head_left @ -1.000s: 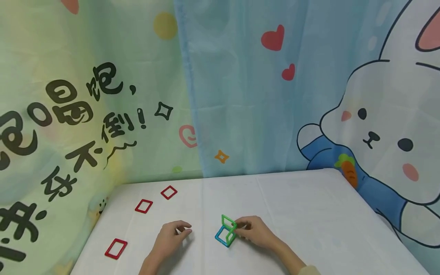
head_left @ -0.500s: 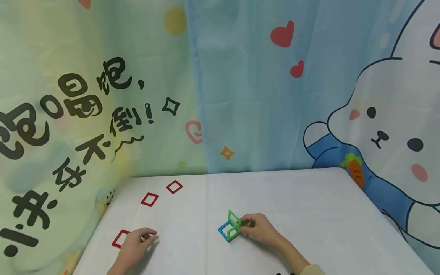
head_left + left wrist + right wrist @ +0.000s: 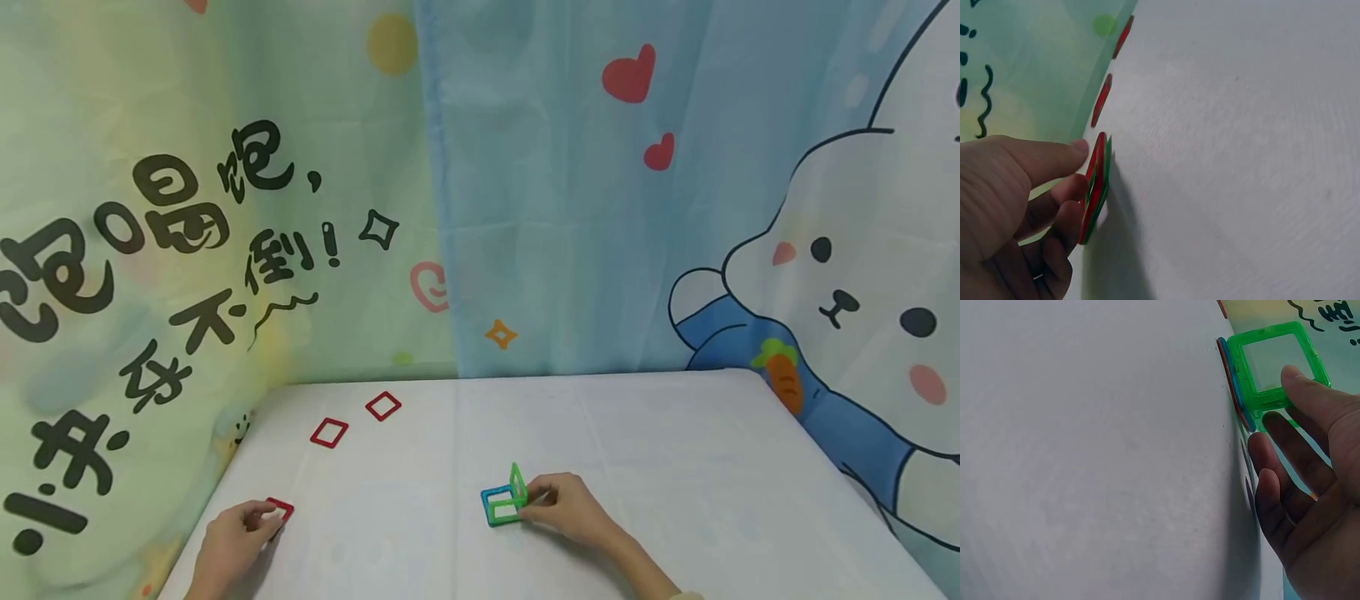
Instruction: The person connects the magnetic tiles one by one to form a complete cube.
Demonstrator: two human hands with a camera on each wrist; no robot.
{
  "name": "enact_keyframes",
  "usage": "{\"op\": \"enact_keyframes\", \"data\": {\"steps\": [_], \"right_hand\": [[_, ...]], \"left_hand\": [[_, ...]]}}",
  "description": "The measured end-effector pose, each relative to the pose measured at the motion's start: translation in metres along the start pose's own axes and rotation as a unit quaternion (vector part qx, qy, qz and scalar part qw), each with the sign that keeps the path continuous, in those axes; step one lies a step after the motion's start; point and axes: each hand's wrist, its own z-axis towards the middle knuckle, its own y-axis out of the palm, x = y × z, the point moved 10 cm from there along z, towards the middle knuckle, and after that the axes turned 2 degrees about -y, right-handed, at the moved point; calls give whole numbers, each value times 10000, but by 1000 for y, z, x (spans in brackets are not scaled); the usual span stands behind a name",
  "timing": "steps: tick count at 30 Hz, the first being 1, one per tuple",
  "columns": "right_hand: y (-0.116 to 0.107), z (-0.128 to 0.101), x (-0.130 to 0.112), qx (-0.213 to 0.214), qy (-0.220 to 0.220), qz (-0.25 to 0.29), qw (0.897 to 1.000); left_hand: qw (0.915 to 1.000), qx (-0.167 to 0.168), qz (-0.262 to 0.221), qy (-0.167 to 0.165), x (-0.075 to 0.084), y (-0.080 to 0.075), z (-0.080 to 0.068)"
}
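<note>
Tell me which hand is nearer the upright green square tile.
Right. The right hand touches the upright green square tile at the blue tile. The left hand is far off to the left, gripping a red square tile.

The red square (image 3: pixel 279 510) is a thin open frame with a green edge on one side in the left wrist view (image 3: pixel 1094 187). It lies near the front left of the table, partly under fingers, lifted on one edge.

The green square (image 3: pixel 517 483) is a translucent open frame that stands upright (image 3: pixel 1272 365). At its foot lie a blue square (image 3: pixel 495 498) and a second green square (image 3: pixel 507 515), both flat on the table and touching each other.
</note>
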Motion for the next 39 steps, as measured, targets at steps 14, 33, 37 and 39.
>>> {"op": "enact_keyframes", "data": {"steps": [14, 33, 37, 39], "right_hand": [[1, -1, -8, 168, 26, -163, 9997], [16, 1, -5, -150, 78, -114, 9998], [14, 3, -6, -232, 123, -174, 9995], [11, 3, -8, -204, 143, -146, 9996]], "left_hand": [[9983, -409, 344, -231, -7, 5, -1], [9983, 340, 335, 335, 14, -3, -9], [9975, 467, 215, 475, 31, 0, -6], [9971, 449, 153, 591, 40, 5, -2]]}}
